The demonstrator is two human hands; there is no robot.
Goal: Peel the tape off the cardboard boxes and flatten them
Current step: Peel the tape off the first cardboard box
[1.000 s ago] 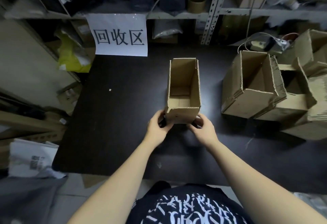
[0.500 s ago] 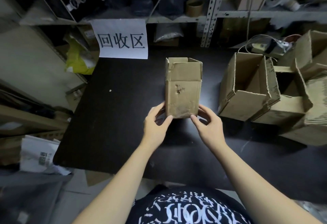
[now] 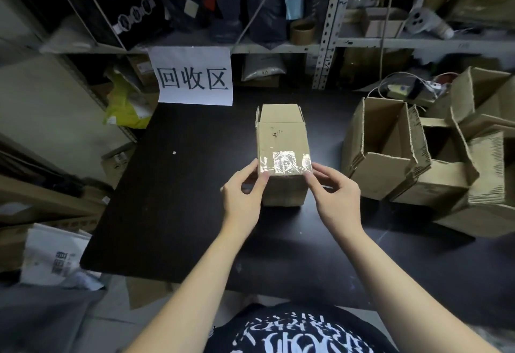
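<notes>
— While we hold it with both hands, where does the small box (image 3: 281, 140) stand?

— We have it about the middle of the tabletop (image 3: 181, 185), somewhat nearer the far edge, with its loose flaps at the far end and its closed end toward us.

— And the tape (image 3: 284, 164)?

— We see one glossy strip stuck flat across the top face, along the near edge, from side to side.

— How do our hands lie?

— Our left hand (image 3: 242, 199) grasps the near left corner: the thumb rests on top at the strip's left end, and the fingers curl round the side. Our right hand (image 3: 334, 199) grasps the near right corner, one fingertip pressed on the top edge just beside the strip's right end and the other fingers bent along the right side.

— What else do we see?

— We see a heap of open boxes (image 3: 390, 157) along the right edge, apart from ours, and a white paper sign (image 3: 193, 76) hanging at the far edge toward the left corner.
</notes>
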